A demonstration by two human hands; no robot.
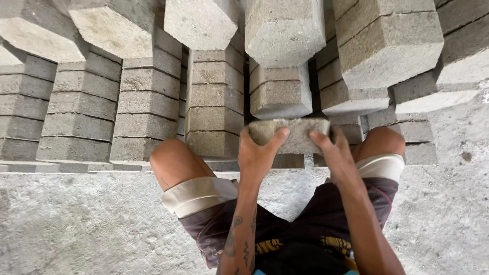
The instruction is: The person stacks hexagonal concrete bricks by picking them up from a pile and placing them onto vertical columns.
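Two hands, left hand (257, 155) and right hand (333, 153), clamp a grey paving block (293, 133) between the knees, before stacked blocks (214, 102); an even, level grip at both ends looks wisest.

A rough grey concrete floor (91, 224) fills the lower frame and runs up the right edge, and directly on it, across the upper half from left to right, stand close-packed stacks of grey paving blocks (147, 102), their bottom courses lying along the floor's middle band.
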